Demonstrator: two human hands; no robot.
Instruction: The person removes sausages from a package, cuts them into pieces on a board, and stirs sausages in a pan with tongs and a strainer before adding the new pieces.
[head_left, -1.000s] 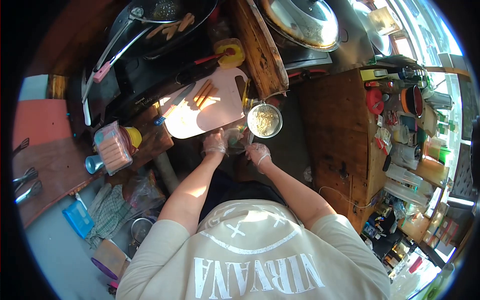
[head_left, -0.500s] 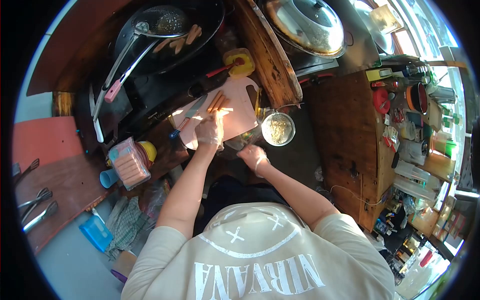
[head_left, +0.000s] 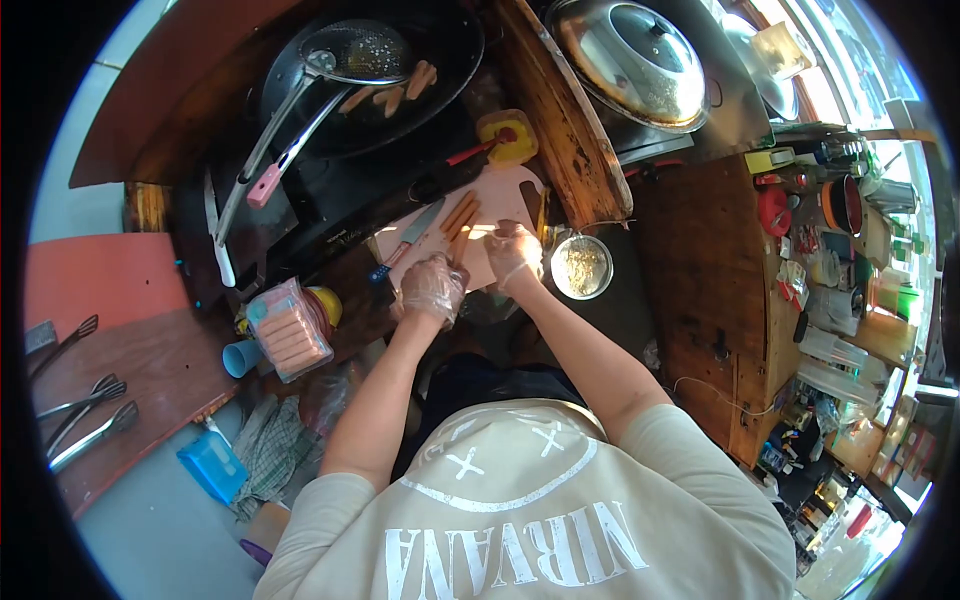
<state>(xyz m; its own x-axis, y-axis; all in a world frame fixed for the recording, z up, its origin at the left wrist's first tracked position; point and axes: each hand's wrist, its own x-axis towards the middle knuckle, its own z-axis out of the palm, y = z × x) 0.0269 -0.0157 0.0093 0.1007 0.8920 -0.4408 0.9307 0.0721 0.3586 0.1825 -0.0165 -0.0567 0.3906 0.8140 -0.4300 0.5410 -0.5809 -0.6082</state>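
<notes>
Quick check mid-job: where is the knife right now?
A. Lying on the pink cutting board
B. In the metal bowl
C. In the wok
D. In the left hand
A: the knife lies flat on the board, just left of the sausages.

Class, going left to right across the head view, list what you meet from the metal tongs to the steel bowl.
Metal tongs → packet of sausages → left hand → right hand → steel bowl.
</notes>
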